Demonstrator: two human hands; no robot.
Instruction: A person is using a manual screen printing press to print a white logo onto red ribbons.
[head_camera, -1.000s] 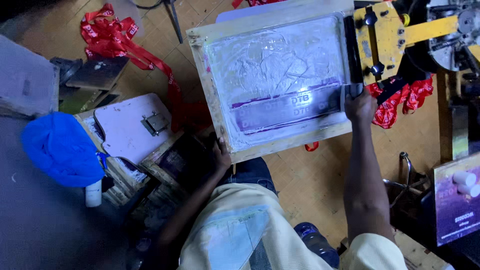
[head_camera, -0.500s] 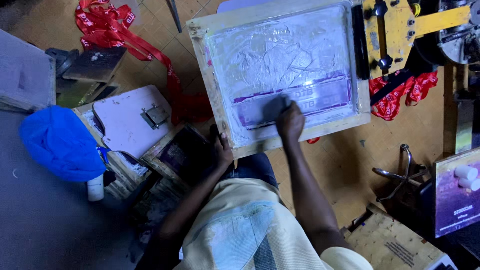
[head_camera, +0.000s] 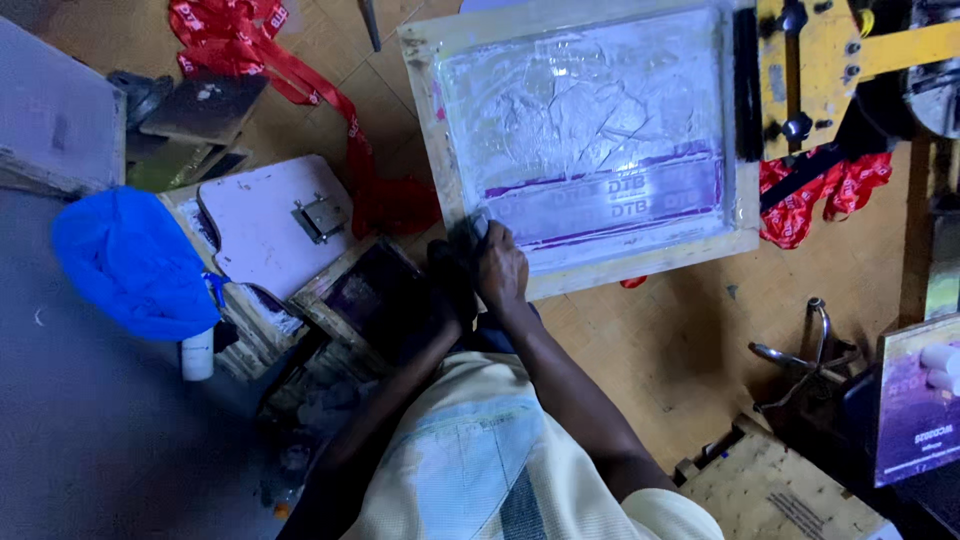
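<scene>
R hand (head_camera: 497, 262) closed on small squeegee at wooden-framed print screen's (head_camera: 590, 150) lower-left corner; L hand (head_camera: 447, 275) beside, grip unclear.

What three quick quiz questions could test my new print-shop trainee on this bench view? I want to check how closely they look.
1. True or false: the right hand rests at the near left corner of the screen-printing frame.
2. What colour is the bundle on the left: A red, B blue, C yellow?
3. What lies in loose heaps beside the frame?

Key: 1 true; 2 B; 3 red printed ribbons.
</scene>
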